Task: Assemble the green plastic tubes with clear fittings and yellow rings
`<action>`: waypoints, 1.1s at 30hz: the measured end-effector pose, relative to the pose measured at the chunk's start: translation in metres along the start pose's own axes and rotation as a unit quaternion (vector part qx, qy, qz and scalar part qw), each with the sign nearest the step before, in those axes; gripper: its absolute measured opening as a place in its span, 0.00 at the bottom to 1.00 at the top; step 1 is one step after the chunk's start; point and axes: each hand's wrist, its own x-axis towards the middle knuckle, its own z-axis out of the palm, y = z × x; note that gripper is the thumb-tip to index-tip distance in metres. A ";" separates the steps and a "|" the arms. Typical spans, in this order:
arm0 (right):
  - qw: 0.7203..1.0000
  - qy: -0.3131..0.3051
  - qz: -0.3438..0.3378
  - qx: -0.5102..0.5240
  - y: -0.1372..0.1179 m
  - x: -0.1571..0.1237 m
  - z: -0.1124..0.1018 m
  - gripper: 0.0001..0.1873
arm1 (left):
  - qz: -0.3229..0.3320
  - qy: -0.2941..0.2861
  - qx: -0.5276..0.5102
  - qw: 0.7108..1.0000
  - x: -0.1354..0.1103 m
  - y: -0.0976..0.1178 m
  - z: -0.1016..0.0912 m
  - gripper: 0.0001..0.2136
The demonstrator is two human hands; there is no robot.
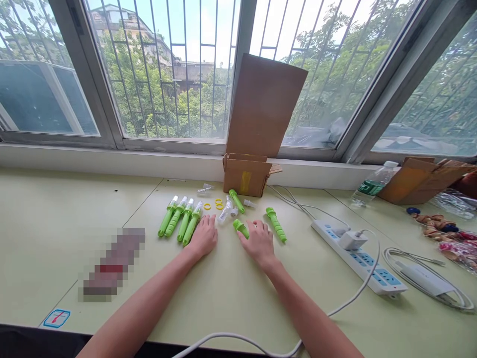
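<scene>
My left hand (204, 236) lies on the table with its fingers stretched out, right beside the last of several green tubes with clear tips (193, 223) standing in a slanted row. My right hand (261, 242) is closed around a green tube with a ribbed end (240, 227), which shows between thumb and fingers; its other end is hidden. To the right of that hand lies another green tube (276, 224). A further green tube (236, 201) lies ahead, by the cardboard box. Between and beyond my hands are yellow rings (219, 204) and clear plastic tips (223, 214).
A cardboard box (246, 176) stands against the window sill. On the right are a white power strip (357, 256) with cables, a coiled charger (425, 278), a plastic bottle (372, 184) and another carton (406, 181). A blurred-out object (114, 266) lies left.
</scene>
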 end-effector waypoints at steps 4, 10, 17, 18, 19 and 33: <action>0.999 -0.046 0.011 -0.014 -0.001 -0.003 -0.001 0.19 | 0.000 0.000 0.011 1.000 0.000 0.000 0.001 0.24; 0.998 -0.021 -0.035 0.054 -0.002 -0.002 0.000 0.07 | 0.001 -0.002 0.025 1.000 0.000 0.000 0.001 0.24; 0.948 0.139 -0.136 0.253 -0.006 -0.002 0.001 0.07 | 0.004 -0.002 0.020 1.000 -0.001 0.001 0.000 0.23; 0.939 0.156 -0.148 0.268 -0.006 -0.003 0.001 0.08 | 0.004 -0.002 0.019 1.000 -0.001 0.001 0.000 0.23; 0.931 0.169 -0.159 0.281 -0.007 -0.004 0.001 0.08 | 0.004 -0.002 0.018 1.000 -0.001 0.001 0.000 0.23; 0.904 0.186 -0.242 0.300 -0.010 -0.005 -0.001 0.08 | -0.016 -0.003 -0.018 1.000 0.008 -0.003 0.002 0.23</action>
